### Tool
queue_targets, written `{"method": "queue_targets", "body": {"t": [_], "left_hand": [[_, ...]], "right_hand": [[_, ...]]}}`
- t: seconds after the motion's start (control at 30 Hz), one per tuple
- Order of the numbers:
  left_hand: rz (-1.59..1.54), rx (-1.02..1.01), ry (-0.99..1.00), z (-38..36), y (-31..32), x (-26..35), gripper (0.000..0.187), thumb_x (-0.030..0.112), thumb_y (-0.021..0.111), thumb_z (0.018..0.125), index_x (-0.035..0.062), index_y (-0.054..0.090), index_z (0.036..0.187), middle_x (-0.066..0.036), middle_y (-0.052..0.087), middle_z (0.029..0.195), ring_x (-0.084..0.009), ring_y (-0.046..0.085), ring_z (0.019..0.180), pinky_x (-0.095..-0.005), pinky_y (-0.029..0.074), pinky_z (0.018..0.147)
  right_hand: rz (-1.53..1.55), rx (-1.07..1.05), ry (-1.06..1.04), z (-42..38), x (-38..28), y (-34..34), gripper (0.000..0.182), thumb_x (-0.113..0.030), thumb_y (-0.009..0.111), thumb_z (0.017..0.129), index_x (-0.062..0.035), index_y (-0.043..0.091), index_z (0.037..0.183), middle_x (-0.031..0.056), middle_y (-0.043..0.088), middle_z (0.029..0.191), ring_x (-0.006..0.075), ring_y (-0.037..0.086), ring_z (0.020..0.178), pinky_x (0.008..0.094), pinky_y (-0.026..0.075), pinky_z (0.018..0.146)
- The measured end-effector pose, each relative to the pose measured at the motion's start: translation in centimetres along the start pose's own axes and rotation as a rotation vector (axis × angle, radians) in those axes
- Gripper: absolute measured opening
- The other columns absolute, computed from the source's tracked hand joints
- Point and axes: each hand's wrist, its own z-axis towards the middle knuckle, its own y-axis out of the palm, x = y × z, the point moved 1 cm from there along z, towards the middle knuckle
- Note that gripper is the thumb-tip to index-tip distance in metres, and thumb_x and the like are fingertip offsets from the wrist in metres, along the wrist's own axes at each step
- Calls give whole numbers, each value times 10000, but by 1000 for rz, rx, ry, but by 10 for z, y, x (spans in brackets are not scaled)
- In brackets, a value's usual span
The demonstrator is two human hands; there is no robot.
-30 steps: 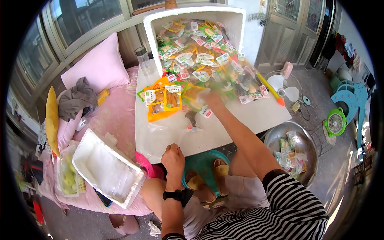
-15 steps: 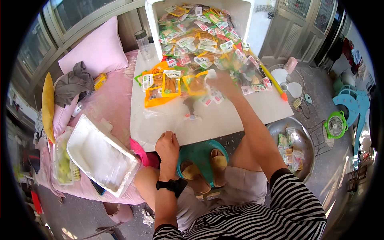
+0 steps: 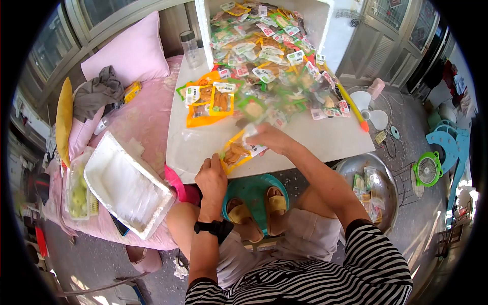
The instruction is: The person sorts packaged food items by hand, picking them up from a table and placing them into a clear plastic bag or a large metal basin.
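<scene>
An orange-edged snack packet [image 3: 238, 151], clear in the middle with brown pieces showing inside, is held tilted over the front of the white table. My right hand [image 3: 272, 140] grips its upper right end, over the white label part. At its lower left edge, the curled fingers of my left hand [image 3: 212, 179] close on the border. Left of the big pile, a few orange packets [image 3: 211, 101] lie together on the tabletop. Behind my right hand the mixed pile of small packets [image 3: 277, 66] spills out of a white foam box [image 3: 329, 30].
A yellow stick with an orange tip [image 3: 351, 109] lies along the table's right side. A metal basin [image 3: 391, 203] with packets stands at lower right, and a white foam tray [image 3: 127, 188] on the pink bed at left. A clear cup [image 3: 190, 51] stands beside the foam box.
My right hand has drawn the orange-edged packet from the pile toward me, down to my left hand. My left hand now meets its edge. The view has shifted slightly.
</scene>
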Motion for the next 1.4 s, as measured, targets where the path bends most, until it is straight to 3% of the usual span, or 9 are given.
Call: {"method": "queue_targets", "body": {"t": [0.17, 0.3, 0.53, 0.73, 0.93, 1.03, 1.1, 1.2, 1.4], "left_hand": [[-74, 73, 112, 3, 2, 5, 228, 33, 568, 819, 26, 629, 1039, -144, 593, 769, -345, 601, 636, -417, 478, 537], [-99, 39, 74, 3, -1, 1, 245, 21, 575, 806, 18, 633, 1045, -147, 588, 764, -343, 602, 645, -416, 479, 545], [-124, -2, 99, 3, -4, 1, 233, 24, 575, 776, 33, 634, 1002, -126, 568, 758, -324, 609, 677, -405, 493, 561], [-175, 5, 135, 4, -8, 1, 237, 33, 570, 785, 33, 621, 1017, -135, 574, 756, -330, 607, 675, -411, 489, 559], [-114, 21, 30, 5, -19, -1, 212, 19, 582, 796, 22, 626, 1003, -158, 588, 732, -357, 594, 638, -425, 473, 546], [-87, -27, -25, 1, -14, -5, 198, 34, 591, 801, 26, 622, 997, -165, 595, 739, -363, 598, 641, -433, 477, 547], [-58, -59, -25, 0, -15, -3, 135, 62, 617, 785, 31, 597, 915, -144, 581, 726, -345, 605, 648, -426, 486, 541], [-21, -94, -2, -1, -15, -3, 113, 87, 641, 771, 39, 554, 825, -130, 567, 708, -334, 610, 643, -422, 493, 535], [-47, -233, -33, -9, -8, -8, 172, 75, 654, 757, 40, 605, 918, -161, 596, 760, -376, 602, 669, -458, 484, 573]], "right_hand": [[427, -83, -29, 20, 37, 37, 266, -159, 563, 895, -30, 586, 1126, 76, 649, 992, 190, 645, 823, 338, 564, 654], [245, -290, 29, 13, 23, 57, 282, -157, 542, 906, -3, 565, 1141, 106, 629, 1045, 201, 643, 827, 351, 566, 690], [-188, -104, 86, 20, 15, 68, 166, -131, 554, 874, -8, 636, 798, 54, 590, 609, 149, 545, 511, 250, 401, 432], [652, 17, 69, 64, 68, 104, 136, -76, 532, 863, 4, 633, 905, 86, 631, 751, 153, 599, 632, 288, 504, 585], [196, -314, 191, 17, -10, 75, 171, -138, 580, 841, 1, 626, 929, 119, 665, 861, 172, 633, 690, 302, 523, 621], [-98, -289, 281, 28, -36, 35, 220, -211, 618, 809, -13, 627, 904, 128, 677, 905, 168, 644, 703, 280, 517, 582], [-248, 62, 116, 44, -41, 15, 281, -310, 605, 843, -39, 618, 917, 97, 669, 773, 110, 623, 672, 273, 489, 474], [-60, 234, -130, 90, -15, -5, 221, -292, 643, 821, -83, 614, 887, 35, 629, 725, 96, 592, 630, 257, 478, 493], [321, 234, 95, 112, -17, 7, 130, -177, 696, 774, -111, 600, 833, -16, 566, 699, 80, 528, 570, 252, 447, 509]]}}
